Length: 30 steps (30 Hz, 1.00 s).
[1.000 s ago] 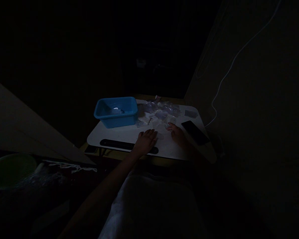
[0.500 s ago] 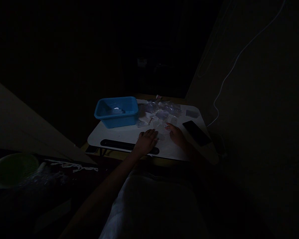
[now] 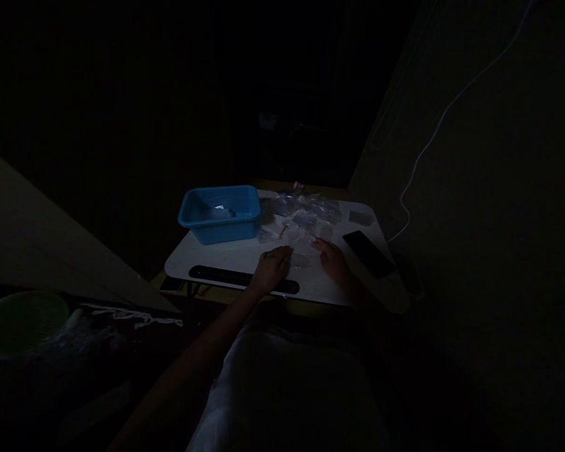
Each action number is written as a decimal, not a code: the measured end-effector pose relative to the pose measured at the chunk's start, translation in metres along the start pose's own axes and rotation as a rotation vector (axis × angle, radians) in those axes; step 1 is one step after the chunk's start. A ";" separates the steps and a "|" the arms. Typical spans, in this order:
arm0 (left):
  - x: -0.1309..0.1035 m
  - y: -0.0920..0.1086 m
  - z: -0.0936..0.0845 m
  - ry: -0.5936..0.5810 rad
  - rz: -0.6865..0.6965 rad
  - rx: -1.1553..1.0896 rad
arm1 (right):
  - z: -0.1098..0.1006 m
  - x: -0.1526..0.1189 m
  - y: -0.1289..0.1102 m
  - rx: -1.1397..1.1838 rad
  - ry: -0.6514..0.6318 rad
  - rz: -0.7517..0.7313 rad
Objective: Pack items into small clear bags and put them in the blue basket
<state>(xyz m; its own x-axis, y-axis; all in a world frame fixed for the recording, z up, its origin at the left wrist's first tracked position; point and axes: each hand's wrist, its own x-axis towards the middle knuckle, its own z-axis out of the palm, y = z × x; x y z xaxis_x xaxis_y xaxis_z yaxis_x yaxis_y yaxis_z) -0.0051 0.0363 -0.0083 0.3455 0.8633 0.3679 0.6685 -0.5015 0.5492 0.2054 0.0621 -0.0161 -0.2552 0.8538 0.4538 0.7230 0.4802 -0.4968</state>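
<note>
The scene is very dark. My left hand (image 3: pixel 272 269) rests at the front of a white table (image 3: pixel 226 252), its fingertips by the left end of a small clear plastic piece (image 3: pixel 301 260). Its fingers lie close together, and whether they grip the plastic cannot be made out. To the right, my right hand (image 3: pixel 330 256) points its fingers inward at the near edge of clear plastic packets (image 3: pixel 306 220); anything between its fingertips is too small to tell. A white packet (image 3: pixel 275 226) lies beyond my left hand.
A blue basin (image 3: pixel 226 232) with something shiny inside stands at the table's left. A black phone (image 3: pixel 368 253) lies at the right, near a flat clear packet (image 3: pixel 360 218). A dark slot (image 3: pixel 221 274) runs along the front edge. A white cable (image 3: pixel 437 129) hangs at the right.
My left hand has drawn slightly left and its fingers look closer together, uncovering more of the small plastic piece. My right hand has barely moved.
</note>
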 end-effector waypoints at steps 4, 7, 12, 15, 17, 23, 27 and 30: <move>0.000 -0.012 -0.001 0.136 -0.154 -0.291 | -0.001 0.001 0.001 -0.015 -0.008 0.003; -0.001 -0.020 -0.001 0.181 -0.273 -0.422 | 0.001 0.002 -0.001 -0.068 -0.021 -0.027; 0.001 -0.022 -0.005 0.159 -0.249 -0.372 | 0.006 0.003 -0.007 -0.196 -0.095 -0.001; 0.009 -0.020 -0.007 0.102 -0.146 -0.196 | 0.007 0.002 -0.008 -0.226 -0.111 -0.014; 0.017 -0.019 -0.007 0.061 -0.045 -0.071 | 0.007 0.002 -0.007 -0.228 -0.103 -0.023; 0.034 -0.014 0.003 -0.117 0.225 0.262 | 0.006 0.001 -0.006 -0.243 -0.112 -0.034; 0.031 -0.012 0.007 -0.195 0.211 0.454 | 0.006 0.000 -0.009 -0.249 -0.099 -0.035; 0.028 -0.012 0.008 -0.209 0.200 0.488 | 0.006 0.000 -0.010 -0.234 -0.092 -0.044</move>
<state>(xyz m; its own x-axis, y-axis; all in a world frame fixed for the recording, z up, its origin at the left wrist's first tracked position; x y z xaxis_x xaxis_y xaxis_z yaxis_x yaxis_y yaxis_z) 0.0016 0.0665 -0.0105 0.5868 0.7717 0.2453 0.7862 -0.6155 0.0557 0.1946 0.0584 -0.0161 -0.3395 0.8529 0.3967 0.8361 0.4668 -0.2882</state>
